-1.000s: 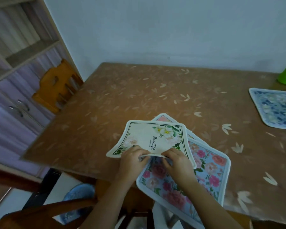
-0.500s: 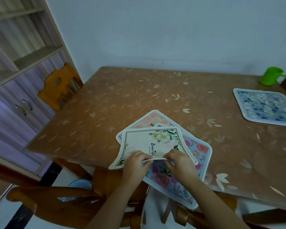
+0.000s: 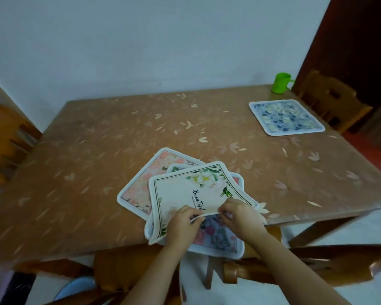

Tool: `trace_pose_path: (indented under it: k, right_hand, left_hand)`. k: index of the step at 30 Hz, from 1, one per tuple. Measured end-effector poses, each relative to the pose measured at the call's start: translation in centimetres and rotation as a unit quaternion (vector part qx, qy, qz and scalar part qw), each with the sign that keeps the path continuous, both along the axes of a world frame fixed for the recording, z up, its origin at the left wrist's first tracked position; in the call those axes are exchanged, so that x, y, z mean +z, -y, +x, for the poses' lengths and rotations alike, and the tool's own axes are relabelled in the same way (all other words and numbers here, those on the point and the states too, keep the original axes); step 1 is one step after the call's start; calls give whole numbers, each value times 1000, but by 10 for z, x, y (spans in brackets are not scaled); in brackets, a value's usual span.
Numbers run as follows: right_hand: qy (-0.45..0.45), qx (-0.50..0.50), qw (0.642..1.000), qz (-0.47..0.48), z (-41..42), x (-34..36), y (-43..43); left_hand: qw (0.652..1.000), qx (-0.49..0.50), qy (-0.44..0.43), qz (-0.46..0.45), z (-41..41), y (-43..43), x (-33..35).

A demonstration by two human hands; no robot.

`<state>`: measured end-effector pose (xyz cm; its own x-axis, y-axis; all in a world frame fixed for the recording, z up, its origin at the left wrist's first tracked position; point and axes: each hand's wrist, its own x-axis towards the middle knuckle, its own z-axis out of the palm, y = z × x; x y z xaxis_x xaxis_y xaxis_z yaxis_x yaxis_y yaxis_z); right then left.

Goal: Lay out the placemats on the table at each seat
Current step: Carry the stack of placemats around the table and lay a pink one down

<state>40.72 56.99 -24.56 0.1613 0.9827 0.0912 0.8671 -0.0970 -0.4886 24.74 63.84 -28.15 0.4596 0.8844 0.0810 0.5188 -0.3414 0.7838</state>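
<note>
Both hands, left hand (image 3: 180, 224) and right hand (image 3: 240, 216), pinch the cream placemat (image 3: 191, 192) at the table's (image 3: 97, 150) near edge; peel it cleanly off the stack.

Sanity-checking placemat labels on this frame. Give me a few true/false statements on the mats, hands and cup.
1. Both hands pinch the near edge of the white floral placemat. True: left hand, right hand.
2. The blue placemat lies flat by the far right chair. True.
3. The green cup stands on the blue placemat. False: it stands on the table, behind the mat.
4. The white floral placemat lies alone. False: it overlaps a pink placemat and another floral one.
</note>
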Motion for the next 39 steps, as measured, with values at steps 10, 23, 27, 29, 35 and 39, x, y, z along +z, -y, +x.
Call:
trace_pose_path:
  k: [10,23,27,29,35,39]
  right_hand:
    - [-3,-47,999,-12,78,-6,-1]
    - [-36,-77,995,-42,233,-34,5]
    - [-47,-99,992,-69,272,-46,20]
    - [-44,-110,989,-84,287,-49,28]
    - [-59,-118,987,-91,317,-60,43]
    - [-55,-110,988,-93,319,-70,51]
  left_hand:
    - [999,-27,26,-15,85,-6,-1]
    - [997,-49,0,-51,243,-9,-26]
    - [994,-67,3,-85,284,-1,-36]
    - [992,-80,0,-96,300,5,-41]
    - [988,-86,-9,-130,330,26,-54]
    - [989,-87,-27,-121,331,35,-63]
